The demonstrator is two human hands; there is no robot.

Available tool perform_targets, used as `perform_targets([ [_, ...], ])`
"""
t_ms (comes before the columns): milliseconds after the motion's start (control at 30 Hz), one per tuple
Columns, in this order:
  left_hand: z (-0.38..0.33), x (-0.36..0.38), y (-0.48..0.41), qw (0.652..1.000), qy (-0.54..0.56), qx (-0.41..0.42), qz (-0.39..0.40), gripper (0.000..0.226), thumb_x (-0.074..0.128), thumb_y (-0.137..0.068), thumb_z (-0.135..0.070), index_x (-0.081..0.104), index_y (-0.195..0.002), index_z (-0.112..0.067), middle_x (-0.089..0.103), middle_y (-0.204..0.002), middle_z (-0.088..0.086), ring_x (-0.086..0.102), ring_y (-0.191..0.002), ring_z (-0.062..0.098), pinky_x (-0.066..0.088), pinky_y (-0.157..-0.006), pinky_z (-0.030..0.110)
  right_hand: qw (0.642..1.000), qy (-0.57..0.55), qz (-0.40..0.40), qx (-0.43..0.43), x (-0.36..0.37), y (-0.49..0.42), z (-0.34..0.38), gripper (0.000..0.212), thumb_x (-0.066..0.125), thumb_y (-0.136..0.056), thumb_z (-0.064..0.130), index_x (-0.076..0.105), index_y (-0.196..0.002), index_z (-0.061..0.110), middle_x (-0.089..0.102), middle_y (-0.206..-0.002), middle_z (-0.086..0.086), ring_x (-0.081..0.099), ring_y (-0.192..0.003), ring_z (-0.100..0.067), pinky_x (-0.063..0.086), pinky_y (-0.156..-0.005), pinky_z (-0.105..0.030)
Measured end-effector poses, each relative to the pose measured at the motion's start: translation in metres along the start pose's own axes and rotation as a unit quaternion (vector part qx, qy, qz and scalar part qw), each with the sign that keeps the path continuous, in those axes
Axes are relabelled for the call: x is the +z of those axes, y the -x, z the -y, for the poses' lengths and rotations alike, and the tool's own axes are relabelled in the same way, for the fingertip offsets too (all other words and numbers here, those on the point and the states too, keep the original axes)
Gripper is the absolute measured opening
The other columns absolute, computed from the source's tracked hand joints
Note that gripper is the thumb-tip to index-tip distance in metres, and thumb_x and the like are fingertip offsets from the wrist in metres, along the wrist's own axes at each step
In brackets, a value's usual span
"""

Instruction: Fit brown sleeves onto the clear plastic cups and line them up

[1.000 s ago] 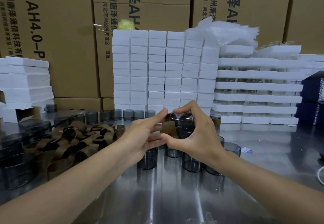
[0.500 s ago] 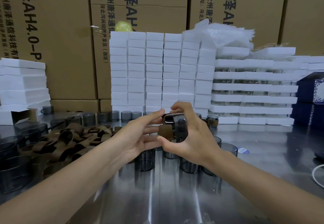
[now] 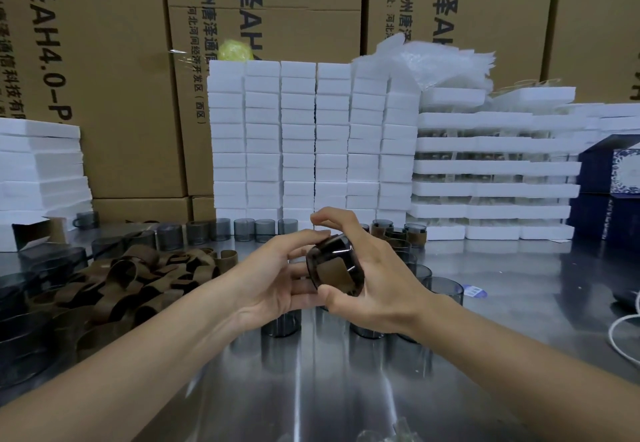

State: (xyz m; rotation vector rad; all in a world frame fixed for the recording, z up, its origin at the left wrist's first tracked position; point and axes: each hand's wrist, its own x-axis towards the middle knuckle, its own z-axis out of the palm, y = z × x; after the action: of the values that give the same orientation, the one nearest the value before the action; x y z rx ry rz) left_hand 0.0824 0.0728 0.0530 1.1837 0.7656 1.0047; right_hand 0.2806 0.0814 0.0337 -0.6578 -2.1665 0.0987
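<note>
Starting from the left edge, a heap of loose brown sleeves (image 3: pixel 138 279) lies on the steel table (image 3: pixel 346 389), with dark empty cups beside it and a row of bare smoky cups (image 3: pixel 242 229) standing behind, near the white foam blocks (image 3: pixel 313 140). In the middle, the person holds one clear plastic cup (image 3: pixel 334 270) in the air above the table, tilted, with its base toward the camera. The left hand (image 3: pixel 277 279) is half open and supports the cup from the left with flat fingers; it does not close around it. The right hand (image 3: pixel 374 268) is clamped on the cup: the thumb presses from below and the fingers curl over the top. A brown sleeve (image 3: pixel 334 273) is already around the wall of this cup, but it seems not fully seated, so the step in hand is probably to push it into its place.

To do this well, the person should hold the cup firmly with the right hand and push the sleeve evenly all around with the left fingers, so the band does not sit crooked or wrinkle. A strong squeeze could deform the thin plastic.

To the right, behind the hands, several finished cups with sleeves (image 3: pixel 412 235) stand in a line, and the new cup should probably go beside them. More bare cups (image 3: pixel 446 289) wait under and beside the right wrist.
</note>
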Motion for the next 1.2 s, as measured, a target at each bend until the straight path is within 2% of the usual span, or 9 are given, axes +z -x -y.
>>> perform_targets([
  [333,-0.001,0.003,-0.005,0.999,0.005,0.036,-0.009,0.033,0.071,-0.1,-0.043,0.082,-0.12,-0.02,0.08,-0.118,0.015,0.081,-0.086,0.027,0.066,-0.078,0.038,0.996,-0.063,-0.019,0.061,-0.003,-0.011,-0.002,0.089,0.077,-0.084,0.058,0.025,-0.157,0.06,0.057,-0.144,0.026,0.069,-0.119,-0.01,0.056,-0.104,-0.043],
  [400,0.0,0.004,-0.008,0.996,0.06,0.045,-0.037,0.035,0.067,-0.103,-0.04,0.081,-0.119,-0.013,0.08,-0.116,0.02,0.082,-0.091,0.03,0.067,-0.072,0.037,0.989,-0.12,-0.034,0.084,-0.006,-0.012,-0.009,0.09,0.087,-0.082,0.051,0.033,-0.154,0.057,0.055,-0.144,0.024,0.074,-0.095,-0.01,0.061,-0.087,-0.034],
  [500,0.003,0.003,-0.012,0.989,0.119,0.052,-0.064,0.039,0.054,-0.11,-0.037,0.078,-0.117,-0.007,0.079,-0.109,0.023,0.082,-0.082,0.027,0.067,-0.066,0.035,0.988,-0.119,-0.057,0.085,-0.003,-0.012,-0.013,0.066,0.087,-0.084,0.049,0.054,-0.141,0.05,0.064,-0.131,0.021,0.061,-0.067,-0.01,0.053,-0.071,-0.024],
  [633,0.001,-0.005,-0.014,0.993,0.089,0.061,-0.057,0.064,0.045,-0.109,-0.06,0.073,-0.128,-0.005,0.078,-0.118,0.024,0.081,-0.095,0.03,0.067,-0.074,0.039,0.989,-0.099,-0.063,0.091,0.002,-0.012,-0.016,0.041,0.081,-0.094,0.046,0.065,-0.133,0.045,0.069,-0.105,0.031,0.062,-0.076,-0.008,0.052,-0.078,-0.026],
  [700,-0.001,-0.005,-0.013,0.995,0.058,0.063,-0.046,0.081,0.054,-0.096,-0.077,0.076,-0.128,-0.006,0.078,-0.122,0.019,0.08,-0.103,0.031,0.066,-0.079,0.043,0.988,-0.099,-0.066,0.097,0.001,-0.012,-0.017,0.036,0.077,-0.098,0.048,0.065,-0.132,0.046,0.069,-0.117,0.024,0.063,-0.083,-0.01,0.053,-0.081,-0.025],
  [833,0.003,0.0,-0.011,0.994,-0.023,0.102,-0.033,0.057,0.067,-0.09,-0.072,0.084,-0.113,-0.023,0.078,-0.114,0.008,0.079,-0.105,0.027,0.063,-0.079,0.041,0.985,-0.114,-0.074,0.109,-0.001,-0.012,-0.017,0.033,0.071,-0.1,0.051,0.061,-0.131,0.05,0.066,-0.126,0.018,0.066,-0.099,-0.011,0.052,-0.082,-0.023],
  [967,0.006,0.003,-0.012,0.993,-0.05,0.108,0.011,0.061,0.036,-0.108,-0.067,0.068,-0.143,-0.029,0.073,-0.138,0.011,0.074,-0.12,0.033,0.055,-0.09,0.044,0.976,-0.181,-0.052,0.106,0.0,-0.012,-0.012,0.044,0.063,-0.102,0.056,0.051,-0.144,0.049,0.065,-0.138,0.012,0.068,-0.123,-0.018,0.058,-0.102,-0.039],
  [1100,0.011,0.009,-0.008,0.962,-0.142,0.23,0.022,0.047,0.023,-0.112,-0.066,0.04,-0.154,-0.053,0.074,-0.136,0.005,0.075,-0.1,0.032,0.058,-0.079,0.038,0.975,-0.196,-0.07,0.078,0.002,-0.011,-0.002,0.049,0.057,-0.104,0.056,0.046,-0.151,0.049,0.065,-0.133,0.006,0.067,-0.114,-0.023,0.059,-0.093,-0.039],
  [1200,0.012,0.011,-0.006,0.928,-0.19,0.32,0.01,0.041,0.022,-0.112,-0.058,0.046,-0.144,-0.048,0.074,-0.128,0.006,0.072,-0.09,0.034,0.058,-0.075,0.037,0.979,-0.183,-0.084,0.041,0.005,-0.01,0.005,0.05,0.049,-0.107,0.054,0.04,-0.155,0.045,0.058,-0.124,0.01,0.06,-0.097,-0.009,0.052,-0.081,-0.028],
])
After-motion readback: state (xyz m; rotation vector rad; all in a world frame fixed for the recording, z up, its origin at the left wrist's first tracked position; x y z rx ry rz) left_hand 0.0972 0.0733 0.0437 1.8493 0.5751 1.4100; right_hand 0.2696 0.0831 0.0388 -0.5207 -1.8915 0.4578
